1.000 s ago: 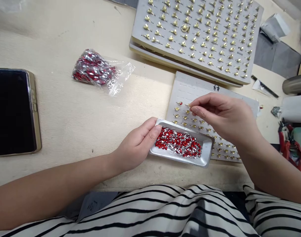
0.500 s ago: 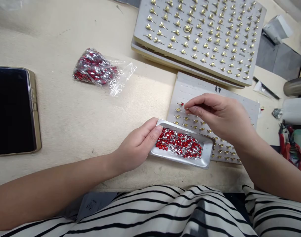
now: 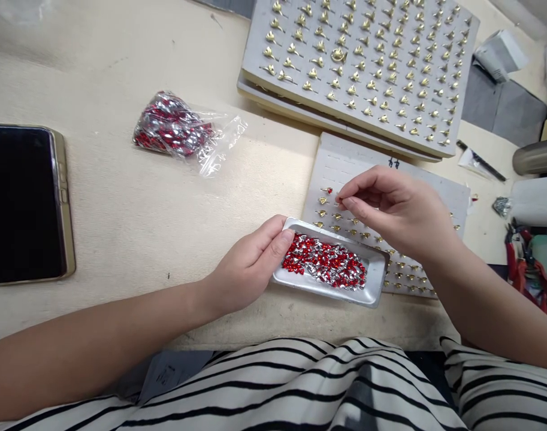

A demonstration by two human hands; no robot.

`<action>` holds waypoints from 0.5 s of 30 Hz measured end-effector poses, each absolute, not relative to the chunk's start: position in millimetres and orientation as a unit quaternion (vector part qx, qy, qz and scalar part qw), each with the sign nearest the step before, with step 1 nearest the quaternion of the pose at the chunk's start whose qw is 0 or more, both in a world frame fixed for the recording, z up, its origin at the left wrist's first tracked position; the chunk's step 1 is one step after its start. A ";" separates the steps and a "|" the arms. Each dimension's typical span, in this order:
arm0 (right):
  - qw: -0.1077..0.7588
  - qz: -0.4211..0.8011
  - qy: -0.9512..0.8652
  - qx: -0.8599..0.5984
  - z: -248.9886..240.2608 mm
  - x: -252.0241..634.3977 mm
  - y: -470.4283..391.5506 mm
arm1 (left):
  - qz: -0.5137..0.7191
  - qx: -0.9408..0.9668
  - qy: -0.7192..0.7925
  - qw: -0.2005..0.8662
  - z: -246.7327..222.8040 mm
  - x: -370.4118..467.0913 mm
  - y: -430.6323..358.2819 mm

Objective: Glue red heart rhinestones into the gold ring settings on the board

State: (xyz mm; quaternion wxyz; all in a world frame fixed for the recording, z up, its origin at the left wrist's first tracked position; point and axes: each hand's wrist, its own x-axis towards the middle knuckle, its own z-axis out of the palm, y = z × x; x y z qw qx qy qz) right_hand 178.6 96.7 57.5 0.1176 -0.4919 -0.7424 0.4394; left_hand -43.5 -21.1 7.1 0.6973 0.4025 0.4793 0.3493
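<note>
My left hand [image 3: 248, 263] grips the left end of a small silver tray [image 3: 375, 281] filled with red and silver stones [image 3: 325, 263]. My right hand [image 3: 401, 212] hovers over a grey foam board [image 3: 345, 164] of small gold settings, thumb and forefinger pinched together at a setting in the top row. Whatever sits between the fingertips is too small to make out. One setting [image 3: 329, 190] just left of the fingertips holds a red stone. The other settings nearby look gold only.
A larger grey board [image 3: 255, 51] with several rows of gold settings lies behind. A clear bag of red stones [image 3: 174, 127] sits to the left, a dark phone [image 3: 24, 203] at far left. Red-handled pliers [image 3: 525, 272] and a metal cylinder [image 3: 536, 155] lie at the right.
My right hand's pinched fingertips shifted a little to the left along the top row, toward the setting with the red stone. My left hand and the tray stayed put.
</note>
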 end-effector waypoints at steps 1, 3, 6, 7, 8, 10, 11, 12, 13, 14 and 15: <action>0.116 0.447 -0.737 -0.493 57.5 178.4 96.9 | 0.349 0.402 0.479 0.698 6.8 -43.6 -21.2; 0.115 0.454 -0.733 -0.493 57.3 178.4 97.4 | 0.350 0.401 0.479 0.698 6.2 -43.8 -21.4; 0.120 0.446 -0.742 -0.486 56.1 179.6 97.9 | 0.351 0.401 0.480 0.697 5.8 -43.7 -21.6; 0.123 0.444 -0.747 -0.481 55.6 180.1 98.0 | 0.351 0.401 0.481 0.696 5.8 -43.5 -21.7; 0.126 0.442 -0.750 -0.476 55.3 180.5 97.9 | 0.352 0.401 0.482 0.695 5.9 -43.4 -21.7; 0.127 0.443 -0.751 -0.473 55.1 180.9 97.7 | 0.352 0.400 0.484 0.694 6.2 -43.2 -21.8; 0.126 0.444 -0.749 -0.476 55.2 180.8 97.4 | 0.352 0.400 0.484 0.694 6.3 -43.1 -21.8; 0.124 0.446 -0.744 -0.481 55.5 180.7 97.2 | 0.352 0.399 0.484 0.695 6.4 -43.1 -21.8; 0.121 0.449 -0.740 -0.487 55.8 180.5 96.9 | 0.351 0.399 0.483 0.696 6.5 -43.1 -21.7; 0.120 0.451 -0.736 -0.491 56.2 180.4 96.7 | 0.352 0.399 0.482 0.696 6.6 -43.1 -21.7; 0.120 0.454 -0.732 -0.493 56.5 180.4 96.4 | 0.352 0.398 0.482 0.697 6.7 -43.2 -21.6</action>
